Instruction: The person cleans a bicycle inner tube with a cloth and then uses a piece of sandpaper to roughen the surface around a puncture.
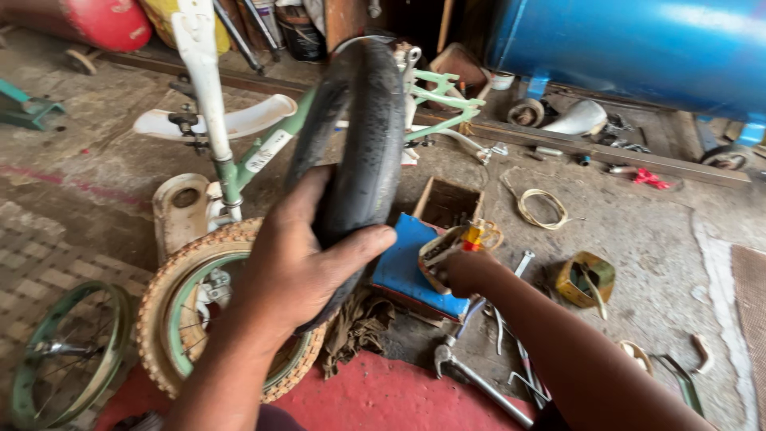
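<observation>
The left hand [299, 255] is clamped around a black rubber inner tube [359, 152] whose long loop rises up and away from it, while the right hand [467, 271], lower and to its right, closes on a small cream-coloured tin [439, 255] over a blue box [407, 267].

Bare concrete floor [638, 231] open right of the wooden box [447, 203], wrenches [479, 375] and tape roll [585, 279] crowding the near right, tan-tyred wheel [171, 311] and green bicycle frame [263, 152] blocking left, blue tank [638, 48] walling the back
</observation>
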